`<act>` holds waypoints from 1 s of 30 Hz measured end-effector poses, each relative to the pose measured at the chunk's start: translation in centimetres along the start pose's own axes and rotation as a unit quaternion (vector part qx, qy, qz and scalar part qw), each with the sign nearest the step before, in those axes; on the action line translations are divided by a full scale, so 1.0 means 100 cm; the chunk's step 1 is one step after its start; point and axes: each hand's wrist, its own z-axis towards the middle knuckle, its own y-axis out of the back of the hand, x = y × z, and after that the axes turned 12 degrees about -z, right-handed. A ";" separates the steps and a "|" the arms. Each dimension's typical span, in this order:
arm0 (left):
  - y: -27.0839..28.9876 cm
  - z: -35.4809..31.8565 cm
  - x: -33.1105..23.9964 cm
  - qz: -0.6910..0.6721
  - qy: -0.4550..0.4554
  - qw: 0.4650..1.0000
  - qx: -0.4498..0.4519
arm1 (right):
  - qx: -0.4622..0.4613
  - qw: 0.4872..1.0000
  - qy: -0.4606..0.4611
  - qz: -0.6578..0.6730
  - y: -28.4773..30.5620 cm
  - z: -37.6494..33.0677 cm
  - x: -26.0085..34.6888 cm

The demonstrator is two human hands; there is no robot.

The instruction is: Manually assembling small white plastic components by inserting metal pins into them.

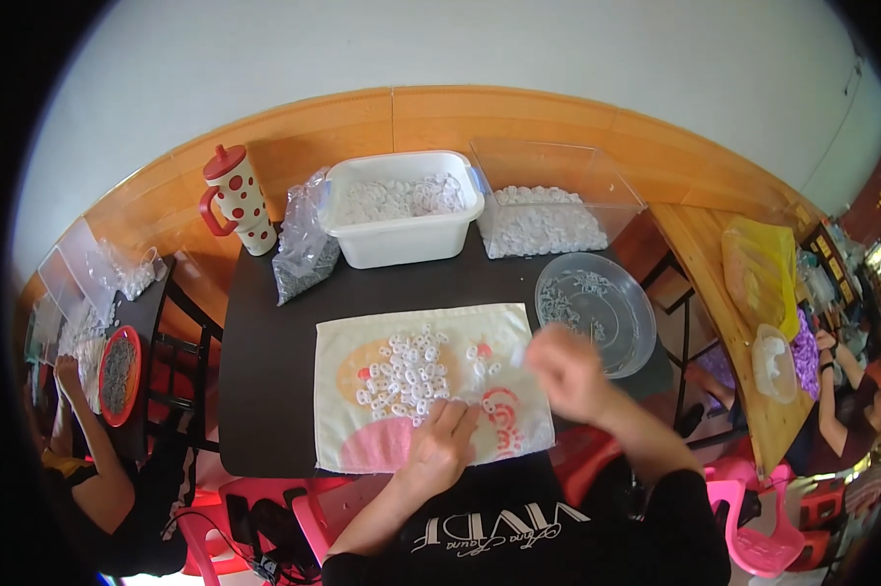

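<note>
A pile of small white plastic pieces point(416, 369), oval with holes, lies on a patterned cream cloth point(338, 337). At the pile's near edge, my left hand point(442, 444) bends its fingers down, closed together. Whatever is under its fingertips is hidden. My right hand point(567, 373) is over the cloth's right edge, beside a round clear bowl point(628, 354) with small grey parts along its inside. Motion smears its curled fingers, so I cannot tell whether they hold anything. A few loose white pieces point(481, 363) lie between the pile and my right hand.
Behind the cloth stand a white tub point(401, 244) and a clear box point(548, 230), both with white pieces, a bag of grey parts point(308, 249) and a dotted tumbler point(240, 205). People work at side tables; a red tray point(120, 376) sits at left.
</note>
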 end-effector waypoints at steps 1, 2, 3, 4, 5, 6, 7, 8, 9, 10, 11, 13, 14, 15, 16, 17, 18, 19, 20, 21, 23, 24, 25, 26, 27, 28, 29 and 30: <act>0.000 -0.006 0.000 0.001 0.007 1.000 -0.003 | -0.034 0.996 -0.011 -0.080 0.009 0.028 -0.009; -0.001 -0.009 0.002 0.012 0.007 0.999 -0.031 | -0.103 0.985 0.002 -0.139 0.016 0.055 -0.021; -0.001 -0.010 0.001 0.021 0.004 0.998 -0.058 | -0.146 0.978 -0.002 -0.149 0.024 0.079 -0.041; 0.002 -0.011 -0.002 0.019 0.006 0.998 -0.056 | -0.155 0.969 0.016 -0.191 0.035 0.102 -0.058; 0.004 -0.008 -0.005 0.025 0.002 0.997 -0.067 | -0.188 0.967 -0.026 -0.172 0.042 0.113 -0.080; 0.008 -0.009 -0.006 0.035 0.005 0.996 -0.081 | -0.218 0.963 -0.065 -0.145 0.039 0.117 -0.095; 0.012 -0.011 -0.004 0.048 0.014 0.994 -0.099 | -0.211 0.966 -0.064 -0.136 0.035 0.114 -0.092; 0.016 -0.014 -0.001 0.052 0.028 0.993 -0.104 | -0.181 0.973 -0.080 -0.121 0.032 0.107 -0.084; 0.021 -0.018 0.003 0.060 0.033 0.990 -0.122 | -0.151 0.978 -0.097 -0.105 0.024 0.099 -0.076; 0.024 -0.025 0.005 0.065 0.039 0.988 -0.137 | -0.107 0.986 -0.124 -0.033 0.011 0.081 -0.065; 0.027 -0.031 0.004 0.066 0.056 0.987 -0.137 | -0.026 0.990 -0.133 0.045 0.001 0.068 -0.046; 0.034 -0.037 0.004 0.065 0.071 0.984 -0.151 | 0.135 0.977 -0.145 0.080 -0.016 0.035 -0.023; 0.038 -0.037 0.003 0.070 0.064 0.986 -0.138 | 0.168 0.975 -0.112 0.087 -0.025 0.023 -0.011; 0.037 -0.040 0.003 0.068 0.069 0.986 -0.136 | 0.192 0.975 -0.085 0.073 -0.033 0.013 -0.005; 0.036 -0.042 0.003 0.061 0.076 0.986 -0.136 | 0.214 0.973 -0.058 0.060 -0.041 0.004 0.001; 0.035 -0.043 0.003 0.054 0.082 0.986 -0.136 | 0.227 0.972 -0.042 0.042 -0.047 -0.003 0.006; 0.033 -0.044 0.002 0.054 0.085 0.986 -0.135 | 0.234 0.971 -0.045 0.035 -0.050 -0.007 0.012; 0.031 -0.043 0.001 0.046 0.085 0.986 -0.132 | 0.241 0.969 -0.048 0.027 -0.054 -0.009 0.018; 0.030 -0.042 0.001 0.038 0.085 0.987 -0.130 | 0.241 0.969 -0.048 0.028 -0.058 -0.009 0.026; 0.030 -0.043 0.001 0.039 0.086 0.987 -0.130 | 0.232 0.972 -0.031 -0.011 -0.063 -0.008 0.033; 0.027 -0.043 0.000 0.031 0.093 0.987 -0.130 | 0.222 0.974 -0.015 -0.051 -0.069 -0.008 0.043; 0.026 -0.042 0.000 0.032 0.093 0.987 -0.131 | 0.219 0.973 -0.008 -0.074 -0.073 -0.010 0.045; 0.026 -0.043 0.001 0.036 0.092 0.987 -0.129 | 0.215 0.972 -0.002 -0.095 -0.076 -0.011 0.046; 0.026 -0.043 0.001 0.040 0.092 0.987 -0.126 | 0.214 0.972 0.000 -0.094 -0.075 -0.012 0.046; 0.026 -0.041 0.000 0.042 0.091 0.987 -0.127 | 0.197 0.977 -0.010 -0.076 -0.074 -0.014 0.044; 0.026 -0.039 -0.001 0.032 0.091 0.987 -0.129 | 0.180 0.982 -0.020 -0.059 -0.072 -0.015 0.044; 0.026 -0.037 -0.002 0.021 0.090 0.987 -0.130 | 0.178 0.982 -0.020 -0.060 -0.072 -0.020 0.043; 0.026 -0.036 -0.002 0.021 0.087 0.988 -0.129 | 0.163 0.983 -0.072 0.033 -0.072 -0.027 0.043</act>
